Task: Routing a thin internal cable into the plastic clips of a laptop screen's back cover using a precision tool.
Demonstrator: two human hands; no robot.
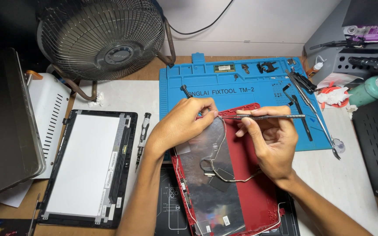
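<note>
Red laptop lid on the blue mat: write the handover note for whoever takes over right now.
Left hand: fingertips pinch the thin cable at the top edge of the red laptop lid.
Right hand: holds metal tweezers, tips pointing at that pinch.
Lid lies inside up, half on the blue mat; its foil sheet and cable are in place.
Done: screen panel is out, lying to the left beside a screwdriver.
Left: cable not yet free of the lid.
</note>
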